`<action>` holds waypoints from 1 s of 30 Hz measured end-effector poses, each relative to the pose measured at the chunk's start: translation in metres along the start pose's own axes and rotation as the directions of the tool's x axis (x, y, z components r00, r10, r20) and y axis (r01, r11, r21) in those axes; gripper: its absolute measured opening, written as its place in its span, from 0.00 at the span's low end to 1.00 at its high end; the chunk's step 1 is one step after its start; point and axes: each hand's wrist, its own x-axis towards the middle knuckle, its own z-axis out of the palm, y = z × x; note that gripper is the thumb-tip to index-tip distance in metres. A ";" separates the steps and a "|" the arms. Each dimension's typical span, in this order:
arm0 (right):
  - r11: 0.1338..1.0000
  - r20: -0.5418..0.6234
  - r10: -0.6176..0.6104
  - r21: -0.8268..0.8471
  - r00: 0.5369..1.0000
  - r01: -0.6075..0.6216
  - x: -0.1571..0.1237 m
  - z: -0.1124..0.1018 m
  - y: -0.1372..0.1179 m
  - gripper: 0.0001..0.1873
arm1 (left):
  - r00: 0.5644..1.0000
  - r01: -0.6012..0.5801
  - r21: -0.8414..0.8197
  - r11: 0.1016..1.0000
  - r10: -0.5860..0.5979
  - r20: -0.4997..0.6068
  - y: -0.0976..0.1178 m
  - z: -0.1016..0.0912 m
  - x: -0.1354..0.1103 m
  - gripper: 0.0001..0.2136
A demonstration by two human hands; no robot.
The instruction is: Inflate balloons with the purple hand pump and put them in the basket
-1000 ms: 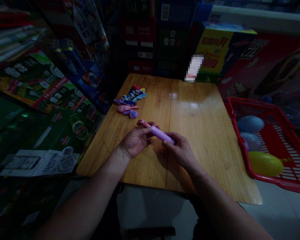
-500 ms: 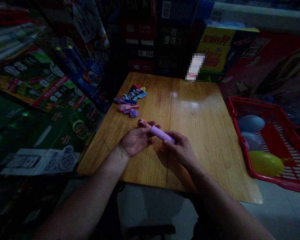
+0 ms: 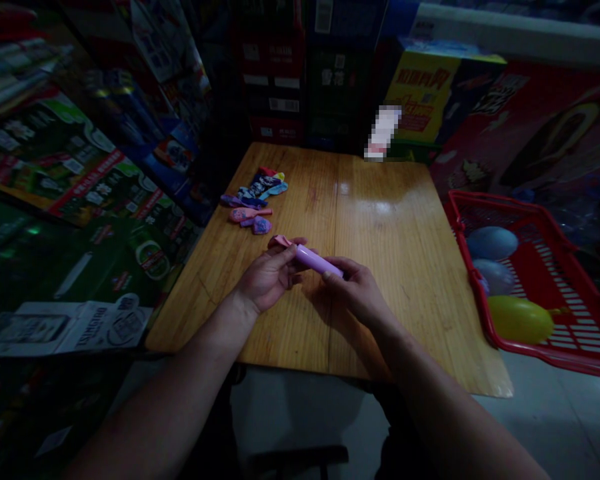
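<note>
A purple tube-shaped balloon pump is held over the near half of the wooden table, slanting down to the right. My right hand is closed round its right end. At the other end, my left hand pinches a limp pink balloon against the pump's tip. How far the balloon's neck goes over the tip is hidden by the fingers. Beyond my left hand lie several uninflated balloons: a purple one, a pink one and a bunch of dark blue, patterned ones.
To the right of the table stands a red basket holding a blue balloon, a pale balloon and a yellow balloon, all inflated. Stacked cartons line the back, and green boxes crowd the left side.
The view has turned slightly right, so the table and basket sit further left. Both hands keep their grips, with the pump and pink balloon almost unchanged between them.
</note>
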 end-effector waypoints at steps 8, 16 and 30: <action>0.804 -0.051 0.106 0.593 0.993 -0.056 0.014 -0.033 -0.013 0.12 | 0.974 -0.223 -0.055 0.973 0.220 -0.063 0.020 0.001 0.007 0.09; 0.350 0.209 0.152 0.903 0.966 -0.250 0.010 -0.026 -0.026 0.03 | 0.973 -0.221 -0.044 0.974 0.223 0.063 0.019 0.006 0.001 0.12; 0.241 0.145 0.176 0.953 0.974 -0.185 -0.006 -0.012 -0.016 0.04 | 0.997 -0.078 -0.142 0.987 0.079 -0.002 -0.002 0.024 0.016 0.09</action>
